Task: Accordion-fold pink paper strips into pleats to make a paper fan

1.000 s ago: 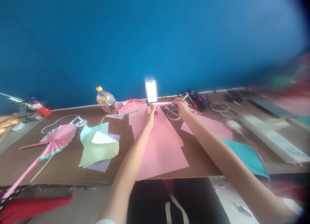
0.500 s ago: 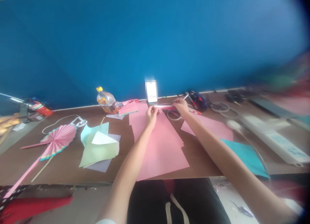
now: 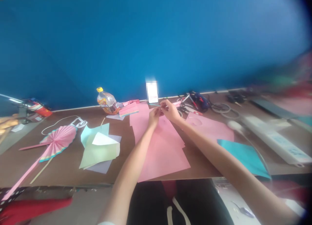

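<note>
Both hands pinch a thin pink paper strip (image 3: 176,103) at the table's far edge!
Left hand (image 3: 154,116) and right hand (image 3: 170,110) meet fingertip to fingertip, closed on the strip above large pink paper sheets (image 3: 161,147) on the brown table (image 3: 65,166); pleated pink paper fan (image 3: 58,139) well left.

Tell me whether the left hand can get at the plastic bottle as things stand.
Probably yes. The left hand is over the pink sheets, and the bottle lies to its left with only a low stack of folded pink paper between, though its fingers meet the right hand.
</note>
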{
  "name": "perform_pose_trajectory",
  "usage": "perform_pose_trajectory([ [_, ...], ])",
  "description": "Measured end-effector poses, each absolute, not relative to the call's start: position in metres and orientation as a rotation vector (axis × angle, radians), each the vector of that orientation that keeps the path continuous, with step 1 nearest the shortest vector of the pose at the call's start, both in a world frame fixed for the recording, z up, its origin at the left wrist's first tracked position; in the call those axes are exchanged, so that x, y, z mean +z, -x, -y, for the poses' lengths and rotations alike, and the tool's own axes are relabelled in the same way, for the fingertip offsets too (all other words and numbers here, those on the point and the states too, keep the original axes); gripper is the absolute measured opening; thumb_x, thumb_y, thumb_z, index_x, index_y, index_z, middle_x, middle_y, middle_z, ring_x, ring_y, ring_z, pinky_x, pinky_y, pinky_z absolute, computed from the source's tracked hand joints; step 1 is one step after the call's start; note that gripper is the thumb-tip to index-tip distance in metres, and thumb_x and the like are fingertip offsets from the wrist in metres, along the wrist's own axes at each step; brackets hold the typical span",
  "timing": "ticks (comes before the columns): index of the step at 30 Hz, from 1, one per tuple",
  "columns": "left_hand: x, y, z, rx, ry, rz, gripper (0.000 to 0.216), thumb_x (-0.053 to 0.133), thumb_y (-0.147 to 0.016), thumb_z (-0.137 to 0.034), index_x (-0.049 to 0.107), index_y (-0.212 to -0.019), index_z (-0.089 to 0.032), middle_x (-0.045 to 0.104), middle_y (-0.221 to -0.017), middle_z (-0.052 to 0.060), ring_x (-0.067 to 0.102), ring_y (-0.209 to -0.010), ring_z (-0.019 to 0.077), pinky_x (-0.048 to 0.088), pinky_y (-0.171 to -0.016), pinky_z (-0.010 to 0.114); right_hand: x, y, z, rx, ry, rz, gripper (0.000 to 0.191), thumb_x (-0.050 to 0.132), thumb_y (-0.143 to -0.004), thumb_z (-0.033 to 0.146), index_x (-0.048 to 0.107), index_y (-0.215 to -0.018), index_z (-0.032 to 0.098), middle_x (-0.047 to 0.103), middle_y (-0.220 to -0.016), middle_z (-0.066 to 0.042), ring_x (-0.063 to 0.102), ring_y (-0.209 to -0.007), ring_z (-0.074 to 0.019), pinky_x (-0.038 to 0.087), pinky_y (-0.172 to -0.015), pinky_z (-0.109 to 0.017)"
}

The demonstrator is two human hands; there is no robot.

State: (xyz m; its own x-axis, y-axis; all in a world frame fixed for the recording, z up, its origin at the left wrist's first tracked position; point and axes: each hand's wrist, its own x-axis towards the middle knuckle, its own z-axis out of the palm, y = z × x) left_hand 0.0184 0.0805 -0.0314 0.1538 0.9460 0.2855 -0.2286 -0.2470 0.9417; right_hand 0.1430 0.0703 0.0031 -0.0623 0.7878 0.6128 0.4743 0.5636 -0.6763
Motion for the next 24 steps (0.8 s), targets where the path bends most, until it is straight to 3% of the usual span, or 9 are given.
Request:
perform_pose_trajectory([
  [15, -0.0356, -0.0199, -0.0822, 1.311, -1.366, -0.758, 0.04, 0.054, -0.084, -0.048, 0.063, -0.106, -0.016, 0.068, -0.104, 0.009, 0.068, -0.088, 0.0184, 0.056, -0.082, 0.034, -0.0059, -0.147, -0.0748, 0.28, 1.128, 1.776, 0.033, 0.049, -0.072, 0.012, 0.06, -0.101, 0.023, 0.065, -0.085, -0.004, 0.057, -0.083, -0.0216, 0.045, -0.075, -0.034],
  [24, -0.0363, -0.0189, -0.0847, 1.267, -1.421, -0.782, 0.039, 0.055, -0.085, -0.045, 0.063, -0.11, -0.016, 0.068, -0.102, 0.009, 0.066, -0.086, 0.0176, 0.055, -0.08, 0.033, -0.0014, -0.1516, -0.0741, 0.333, 1.115, 1.814, 0.038, 0.046, -0.068, 0.007, 0.061, -0.099, 0.022, 0.064, -0.085, -0.004, 0.056, -0.081, -0.02, 0.044, -0.071, -0.03],
])
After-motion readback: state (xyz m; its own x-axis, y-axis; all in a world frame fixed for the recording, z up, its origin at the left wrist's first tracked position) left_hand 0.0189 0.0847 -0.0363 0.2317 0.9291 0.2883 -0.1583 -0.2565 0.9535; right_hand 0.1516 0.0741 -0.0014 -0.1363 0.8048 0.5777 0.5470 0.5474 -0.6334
